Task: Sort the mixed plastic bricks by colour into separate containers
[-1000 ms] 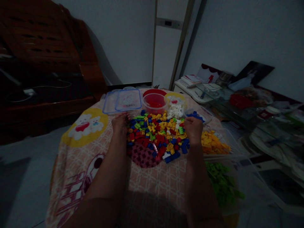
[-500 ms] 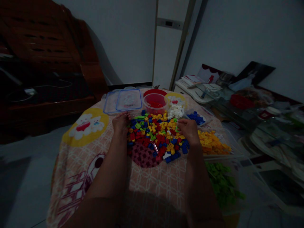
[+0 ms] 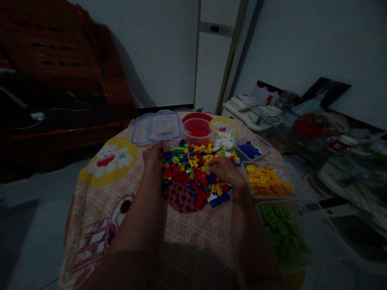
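A mixed pile of small toy building bricks [image 3: 193, 161] in red, yellow, blue, green and white lies on the cloth-covered table. My left hand [image 3: 154, 156] rests at the pile's left edge, fingers loosely bent and apart, with nothing visible in it. Over the right part of the pile, my right hand [image 3: 225, 170] reaches down with its fingers apart, touching or just above the bricks; its fingertips are hard to make out in the dim light. A blue brick [image 3: 211, 178] shows just below those fingers.
Clear boxes hold yellow bricks [image 3: 266, 181], green bricks [image 3: 279, 229] and blue bricks [image 3: 249, 150] on the right. White bricks [image 3: 223, 141] sit behind the pile, beside a round tub [image 3: 198, 139] with red pieces. Blue-rimmed lids [image 3: 165, 127] lie at the back left.
My right hand has moved left and slightly toward me over the pile, its fingers going from pinched to more spread. Some bricks beneath it have shifted. My left hand stays in place.
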Tool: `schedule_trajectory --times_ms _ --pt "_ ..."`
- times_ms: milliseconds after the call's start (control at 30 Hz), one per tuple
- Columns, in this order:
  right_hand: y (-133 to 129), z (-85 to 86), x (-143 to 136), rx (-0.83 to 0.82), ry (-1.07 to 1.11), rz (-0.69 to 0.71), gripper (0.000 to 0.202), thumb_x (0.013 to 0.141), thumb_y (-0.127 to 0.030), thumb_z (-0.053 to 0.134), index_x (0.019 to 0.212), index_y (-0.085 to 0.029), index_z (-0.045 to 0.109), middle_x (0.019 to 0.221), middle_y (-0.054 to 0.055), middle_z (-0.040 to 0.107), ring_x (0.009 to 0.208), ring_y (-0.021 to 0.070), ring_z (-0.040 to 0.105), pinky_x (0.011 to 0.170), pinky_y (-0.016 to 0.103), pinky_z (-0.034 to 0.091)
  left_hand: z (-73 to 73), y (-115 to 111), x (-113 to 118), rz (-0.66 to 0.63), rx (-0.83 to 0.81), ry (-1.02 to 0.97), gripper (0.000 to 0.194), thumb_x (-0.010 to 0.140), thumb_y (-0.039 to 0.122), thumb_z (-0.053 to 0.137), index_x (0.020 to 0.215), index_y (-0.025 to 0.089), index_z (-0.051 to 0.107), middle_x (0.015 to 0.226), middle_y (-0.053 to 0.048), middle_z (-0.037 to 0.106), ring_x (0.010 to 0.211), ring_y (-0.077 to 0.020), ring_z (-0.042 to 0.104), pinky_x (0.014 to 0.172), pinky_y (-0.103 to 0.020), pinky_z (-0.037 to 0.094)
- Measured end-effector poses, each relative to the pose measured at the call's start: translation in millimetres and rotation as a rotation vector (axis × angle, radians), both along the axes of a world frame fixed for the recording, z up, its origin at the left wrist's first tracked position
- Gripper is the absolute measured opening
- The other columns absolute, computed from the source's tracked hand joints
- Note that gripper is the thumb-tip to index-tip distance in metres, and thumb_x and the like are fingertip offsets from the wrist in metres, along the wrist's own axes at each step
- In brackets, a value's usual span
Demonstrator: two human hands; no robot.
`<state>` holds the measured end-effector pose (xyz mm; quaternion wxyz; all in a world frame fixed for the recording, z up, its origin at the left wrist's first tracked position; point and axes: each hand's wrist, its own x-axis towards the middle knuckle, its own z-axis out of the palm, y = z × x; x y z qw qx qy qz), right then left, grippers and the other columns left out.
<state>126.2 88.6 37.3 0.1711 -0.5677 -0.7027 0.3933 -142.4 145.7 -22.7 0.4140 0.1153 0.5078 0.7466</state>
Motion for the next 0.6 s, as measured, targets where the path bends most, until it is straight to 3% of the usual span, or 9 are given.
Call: schedule_trajectory --times_ms 100,200,300,400,600 --pt "0.8 1.1 -8.8 0.005 0.224 -0.014 0.034 0.086 -0.021 0.06 0.117 -0.015 0.072 0.086 0.002 0.074 0.062 0.0121 0.067 0.057 0.021 0.053 -0.1 0.0 -0.1 0.005 0.0 0.005 0.016 0.062 0.0 0.059 0.071 0.013 0.059 0.064 -0.002 0.061 0.054 -0.008 0.056 0.05 -0.016 0.049" --pt "2.2 2.8 -4.2 0.044 0.335 -0.091 0.034 0.085 -0.019 0.056 0.115 -0.014 0.073 0.084 0.003 0.074 0.073 0.0149 0.071 0.06 0.022 0.055 0.9 -0.8 0.3 -0.001 0.002 0.002 0.016 0.061 0.0 0.059 0.071 0.013 0.059 0.064 -0.002 0.062 0.054 -0.0083 0.056 0.051 -0.017 0.049" --pt "2.5 4.9 9.0 0.032 0.193 -0.117 0.02 0.081 -0.018 0.059 0.092 -0.014 0.076 0.064 0.0 0.068 0.059 0.0147 0.066 0.055 0.022 0.052 2.5 -2.1 0.9 0.002 -0.003 -0.011 0.016 0.061 0.0 0.057 0.07 0.013 0.06 0.064 -0.002 0.061 0.055 -0.0082 0.056 0.051 -0.016 0.049" --pt "0.6 6.9 18.6 -0.026 0.012 -0.019 0.012 0.079 -0.018 0.063 0.075 -0.015 0.074 0.05 -0.003 0.061 0.047 0.014 0.06 0.052 0.023 0.048 3.2 -3.1 1.0 -0.002 -0.012 -0.011 0.016 0.062 0.0 0.056 0.07 0.014 0.06 0.065 -0.002 0.062 0.056 -0.0084 0.058 0.052 -0.015 0.049" --pt "-1.4 2.5 8.7 -0.028 -0.116 0.083 0.009 0.074 -0.023 0.077 0.081 -0.017 0.075 0.051 -0.006 0.06 0.043 0.0112 0.057 0.05 0.021 0.042 1.6 -1.9 0.8 0.015 -0.013 0.0 0.016 0.062 0.0 0.056 0.07 0.013 0.06 0.062 -0.002 0.061 0.055 -0.0085 0.057 0.053 -0.016 0.049"
